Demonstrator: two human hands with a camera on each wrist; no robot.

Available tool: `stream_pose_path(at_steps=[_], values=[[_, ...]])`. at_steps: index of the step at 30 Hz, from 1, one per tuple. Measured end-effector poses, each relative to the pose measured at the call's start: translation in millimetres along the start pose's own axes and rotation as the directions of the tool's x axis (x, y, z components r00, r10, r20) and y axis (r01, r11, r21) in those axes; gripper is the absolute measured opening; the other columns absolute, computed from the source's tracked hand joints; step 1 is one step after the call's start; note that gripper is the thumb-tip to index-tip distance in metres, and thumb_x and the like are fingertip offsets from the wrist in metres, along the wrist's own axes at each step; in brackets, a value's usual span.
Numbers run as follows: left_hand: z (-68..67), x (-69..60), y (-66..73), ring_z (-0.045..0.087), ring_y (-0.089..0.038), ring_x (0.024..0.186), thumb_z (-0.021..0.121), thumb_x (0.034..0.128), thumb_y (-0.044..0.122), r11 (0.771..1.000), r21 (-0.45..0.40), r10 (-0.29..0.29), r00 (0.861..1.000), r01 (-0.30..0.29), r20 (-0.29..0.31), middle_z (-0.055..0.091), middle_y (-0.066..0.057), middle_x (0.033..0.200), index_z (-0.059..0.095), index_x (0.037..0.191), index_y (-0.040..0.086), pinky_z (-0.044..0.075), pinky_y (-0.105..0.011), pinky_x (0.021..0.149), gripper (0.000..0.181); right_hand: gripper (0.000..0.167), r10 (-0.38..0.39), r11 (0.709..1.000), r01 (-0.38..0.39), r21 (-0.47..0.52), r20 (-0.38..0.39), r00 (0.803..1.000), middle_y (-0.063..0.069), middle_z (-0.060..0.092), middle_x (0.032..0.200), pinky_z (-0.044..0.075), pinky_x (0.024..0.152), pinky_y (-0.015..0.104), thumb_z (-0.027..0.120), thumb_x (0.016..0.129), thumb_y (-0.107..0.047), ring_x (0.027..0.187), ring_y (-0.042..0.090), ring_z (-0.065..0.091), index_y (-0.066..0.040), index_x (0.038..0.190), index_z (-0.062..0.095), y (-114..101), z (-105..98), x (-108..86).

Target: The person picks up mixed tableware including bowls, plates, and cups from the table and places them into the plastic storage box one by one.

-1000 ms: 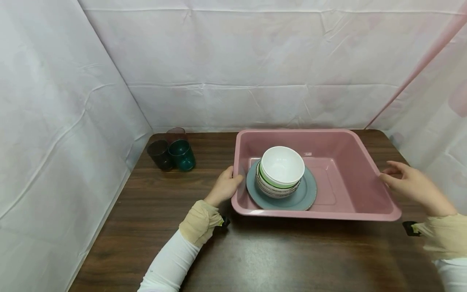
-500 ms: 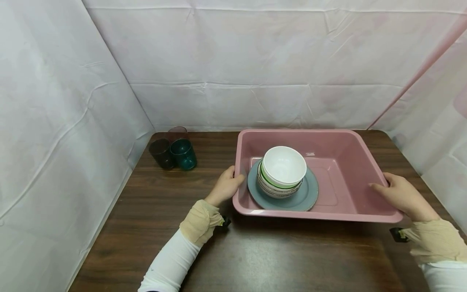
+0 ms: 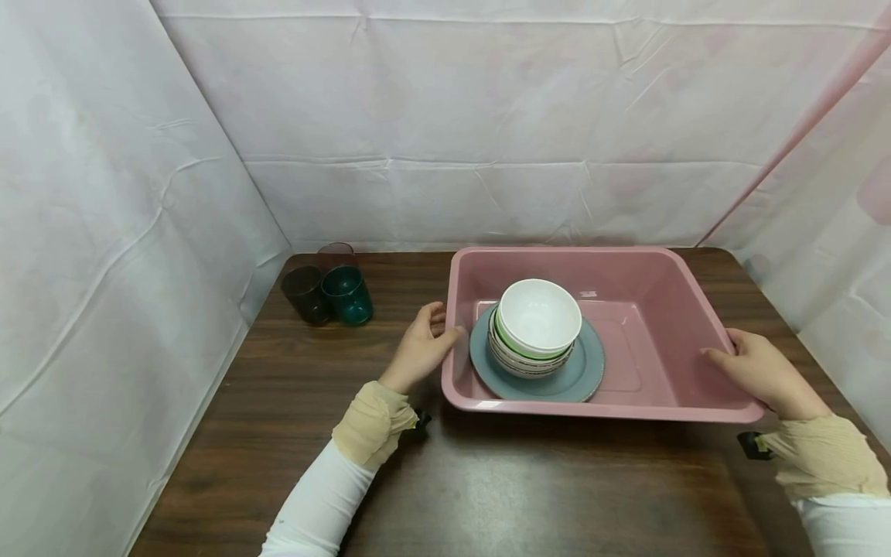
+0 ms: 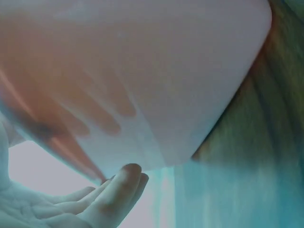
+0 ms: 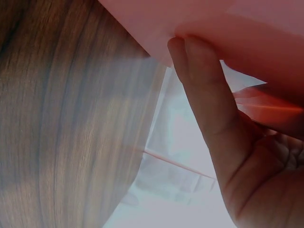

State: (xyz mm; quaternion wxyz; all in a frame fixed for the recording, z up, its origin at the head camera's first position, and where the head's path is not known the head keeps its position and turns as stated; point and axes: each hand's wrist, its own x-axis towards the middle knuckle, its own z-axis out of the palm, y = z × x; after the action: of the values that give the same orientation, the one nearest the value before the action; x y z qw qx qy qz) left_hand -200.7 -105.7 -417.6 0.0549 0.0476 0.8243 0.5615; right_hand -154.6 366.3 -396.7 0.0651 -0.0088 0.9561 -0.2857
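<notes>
A pink plastic tub [image 3: 654, 309] stands on the table's far side. Inside it, to the left, lies a grey-blue plate [image 3: 592, 367] carrying a stack of bowls with a white bowl [image 3: 539, 316] on top. My left hand [image 3: 420, 352] is at the tub's left rim, its thumb by the edge and its fingers loosely extended, off the outer wall in the left wrist view. At the right rim, my right hand [image 3: 769, 375] grips the tub, thumb inside. The right wrist view shows its fingers [image 5: 204, 80] against the outer wall under the rim.
Several items share the dark wooden table [image 3: 557, 495]. At its far left corner stand a teal glass [image 3: 348, 296], a dark glass [image 3: 306, 295] and a pinkish glass [image 3: 337, 254]. White sheeting [image 3: 445, 116] hangs behind and along both sides.
My right hand has come in from the right and taken hold of the tub's right rim. The left hand's fingers have loosened from the left rim. The tub looks unmoved.
</notes>
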Motion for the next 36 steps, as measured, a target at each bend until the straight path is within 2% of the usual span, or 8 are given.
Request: stream_pose_path(at_steps=[4, 7, 14, 21, 25, 31, 33, 36], values=[[-15.6, -0.7, 1.6, 0.054, -0.033, 0.127, 0.06, 0.0947, 0.028, 0.999, 0.003, 0.047, 0.995, -0.047, -0.09, 0.051, -0.017, 0.142, 0.035, 0.147, 0.007, 0.048, -0.047, 0.103, 0.061, 0.05, -0.008, 1.0, 0.008, 0.006, -0.006, 1.0, 0.027, 0.066, 0.095, 0.048, 0.056, 0.025, 0.049, 0.099, -0.023, 0.064, 0.005, 0.058, 0.019, 0.127, 0.046, 1, 1, -0.2], [-30.8, -2.0, 3.0, 0.052, -0.035, 0.128, 0.06, 0.0958, 0.022, 0.988, -0.029, 0.142, 0.975, -0.149, -0.172, 0.05, -0.019, 0.141, 0.037, 0.145, 0.005, 0.045, -0.048, 0.105, 0.056, 0.05, -0.014, 1.0, 0.014, 0.009, -0.009, 1.0, 0.027, 0.066, 0.095, 0.048, 0.057, 0.025, 0.049, 0.098, -0.023, 0.065, 0.005, 0.058, 0.018, 0.126, 0.047, 1, 1, 0.1], [-72.7, -7.0, 0.8, 0.044, -0.029, 0.134, 0.055, 0.0977, 0.009, 0.923, 0.016, 0.366, 0.867, -0.383, -0.339, 0.046, -0.017, 0.144, 0.04, 0.143, 0.001, 0.042, -0.047, 0.109, 0.048, 0.046, -0.025, 1.0, 0.025, 0.015, -0.016, 1.0, 0.024, 0.067, 0.095, 0.047, 0.058, 0.024, 0.05, 0.098, -0.022, 0.066, 0.003, 0.057, 0.017, 0.124, 0.05, 0, 2, 0.5], [-116.4, -6.7, -15.3, 0.034, -0.025, 0.142, 0.056, 0.0971, 0.009, 0.908, 0.185, 0.419, 0.787, -0.376, -0.453, 0.04, -0.014, 0.149, 0.041, 0.144, 0.002, 0.029, -0.045, 0.118, 0.049, 0.045, -0.017, 1.0, 0.018, 0.022, -0.026, 1.0, 0.023, 0.067, 0.092, 0.047, 0.057, 0.024, 0.051, 0.097, -0.021, 0.064, 0.004, 0.057, 0.016, 0.122, 0.051, -2, 2, -1.4], [-141.6, -1.8, -30.7, 0.031, -0.023, 0.143, 0.057, 0.0952, 0.007, 0.912, 0.207, 0.409, 0.744, -0.354, -0.529, 0.034, -0.012, 0.154, 0.04, 0.145, 0.003, 0.027, -0.048, 0.118, 0.053, 0.041, -0.023, 1.0, 0.023, 0.016, -0.037, 0.999, 0.019, 0.068, 0.089, 0.047, 0.056, 0.025, 0.051, 0.097, -0.021, 0.062, 0.004, 0.056, 0.015, 0.119, 0.054, -3, 2, -1.4], [-170.0, 5.8, -56.6, 0.015, -0.022, 0.15, 0.06, 0.0943, 0.015, 0.948, 0.212, 0.318, 0.733, -0.237, -0.601, 0.016, -0.01, 0.162, 0.026, 0.153, 0.01, 0.017, -0.043, 0.122, 0.068, 0.041, -0.01, 0.999, 0.011, 0.031, -0.031, 0.999, 0.019, 0.068, 0.088, 0.048, 0.055, 0.026, 0.051, 0.097, -0.02, 0.062, 0.004, 0.057, 0.016, 0.118, 0.053, -1, 2, -0.8], [-177.0, 8.0, -63.6, 0.008, -0.021, 0.152, 0.062, 0.0935, 0.018, 0.965, 0.189, 0.262, 0.751, -0.184, -0.606, 0.007, -0.009, 0.164, 0.019, 0.156, 0.013, 0.013, -0.043, 0.123, 0.076, 0.042, -0.002, 1.0, 0.002, 0.026, -0.03, 1.0, 0.021, 0.068, 0.089, 0.048, 0.055, 0.026, 0.051, 0.097, -0.02, 0.063, 0.005, 0.057, 0.016, 0.119, 0.052, -1, 2, -0.4], [-185.6, 9.7, -71.9, -0.002, -0.022, 0.152, 0.063, 0.0929, 0.023, 0.986, 0.135, 0.159, 0.8, -0.098, -0.578, -0.005, -0.007, 0.165, 0.005, 0.158, 0.019, 0.009, -0.046, 0.123, 0.087, 0.045, 0.004, 1.0, -0.004, 0.017, -0.022, 1.0, 0.025, 0.067, 0.092, 0.048, 0.055, 0.026, 0.051, 0.098, -0.021, 0.064, 0.005, 0.057, 0.017, 0.12, 0.05, 0, 2, -0.3]])
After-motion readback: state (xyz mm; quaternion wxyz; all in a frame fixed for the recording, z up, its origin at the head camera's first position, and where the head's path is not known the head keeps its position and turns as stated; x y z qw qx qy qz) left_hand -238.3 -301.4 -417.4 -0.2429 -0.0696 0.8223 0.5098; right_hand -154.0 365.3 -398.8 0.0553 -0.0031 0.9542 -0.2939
